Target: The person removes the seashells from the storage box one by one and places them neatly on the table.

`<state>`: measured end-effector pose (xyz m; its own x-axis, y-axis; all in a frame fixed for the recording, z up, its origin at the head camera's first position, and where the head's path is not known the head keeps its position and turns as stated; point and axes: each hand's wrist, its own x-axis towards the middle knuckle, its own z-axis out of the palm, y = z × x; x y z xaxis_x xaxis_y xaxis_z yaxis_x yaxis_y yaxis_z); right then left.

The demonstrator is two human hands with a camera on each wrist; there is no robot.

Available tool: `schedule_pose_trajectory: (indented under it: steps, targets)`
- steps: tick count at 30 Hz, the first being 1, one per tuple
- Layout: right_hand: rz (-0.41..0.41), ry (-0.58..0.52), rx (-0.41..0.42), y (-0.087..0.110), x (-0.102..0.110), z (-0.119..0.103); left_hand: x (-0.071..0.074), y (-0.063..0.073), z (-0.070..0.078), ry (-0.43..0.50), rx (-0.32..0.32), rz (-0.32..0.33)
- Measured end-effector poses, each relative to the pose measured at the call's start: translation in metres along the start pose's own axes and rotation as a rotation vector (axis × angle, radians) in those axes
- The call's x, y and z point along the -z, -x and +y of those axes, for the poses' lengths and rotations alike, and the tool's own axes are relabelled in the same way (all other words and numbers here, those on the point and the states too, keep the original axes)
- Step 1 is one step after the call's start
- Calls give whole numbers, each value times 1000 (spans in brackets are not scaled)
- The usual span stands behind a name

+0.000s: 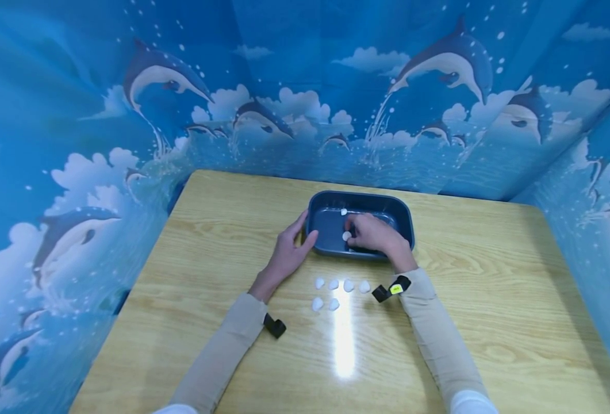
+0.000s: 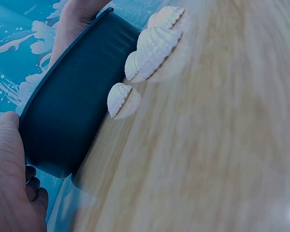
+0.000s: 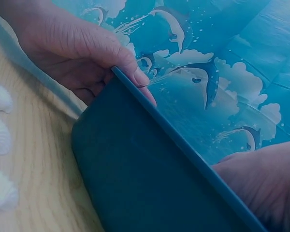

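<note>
A dark blue basin stands on the table. My left hand holds the basin's left end, its thumb at the rim and its fingers along the outside. Reaching inside, my right hand pinches a small white seashell between thumb and finger. Another white shell lies in the basin near the far wall. In both wrist views the basin's wall hides its inside and my right fingertips. Several ribbed white shells lie on the table before the basin, in two rows in the head view.
The wooden table carries a bright light reflection in front of the basin. A blue curtain with dolphins hangs along its back and sides. Each forearm wears a black wrist device.
</note>
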<state>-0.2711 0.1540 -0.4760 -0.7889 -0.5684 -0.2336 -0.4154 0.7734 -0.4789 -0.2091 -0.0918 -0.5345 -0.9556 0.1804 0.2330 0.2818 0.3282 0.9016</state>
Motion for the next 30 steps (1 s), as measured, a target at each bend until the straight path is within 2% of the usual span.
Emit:
schedule_pose_trajectory:
  steps: [20,30]
  targets:
    - [-21,-48,-12,6,4,0,0,0,-2,-15,-30,7]
    - [47,-107,16,17,14,-8,-1,-1,-4,-4,-33,6]
